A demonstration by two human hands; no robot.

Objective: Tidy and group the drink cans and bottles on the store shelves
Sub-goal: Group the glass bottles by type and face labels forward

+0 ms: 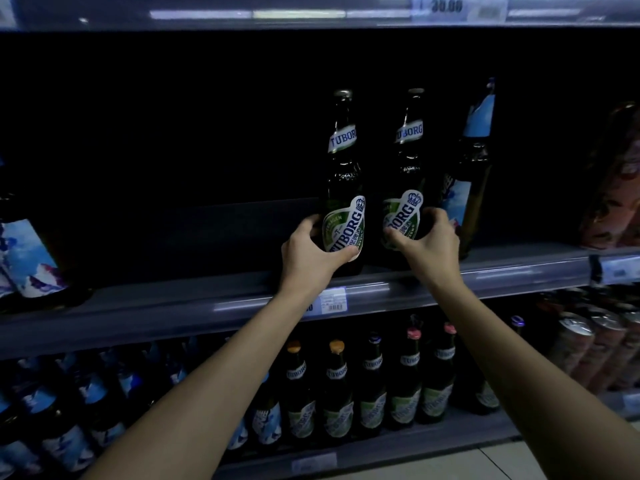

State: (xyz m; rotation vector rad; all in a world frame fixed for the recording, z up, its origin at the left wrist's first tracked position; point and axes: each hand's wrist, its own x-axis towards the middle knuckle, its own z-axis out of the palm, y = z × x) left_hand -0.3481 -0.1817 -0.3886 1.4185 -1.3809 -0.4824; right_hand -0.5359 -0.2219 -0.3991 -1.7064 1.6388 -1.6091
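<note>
Two dark green Tuborg bottles stand upright side by side on the middle shelf [502,268]. My left hand [311,252] is wrapped around the lower body of the left Tuborg bottle [343,188]. My right hand [427,239] grips the base of the right Tuborg bottle [407,181]. A small gap separates the two bottles. Just right of them stands a bottle with a blue and white label [472,168], close behind my right hand.
Another blue-labelled bottle [31,258] stands at the shelf's far left, with dark open shelf between. A reddish pack [613,181] sits at far right. The lower shelf holds several Tuborg bottles [370,386], blue-labelled bottles [86,403] and cans [595,344].
</note>
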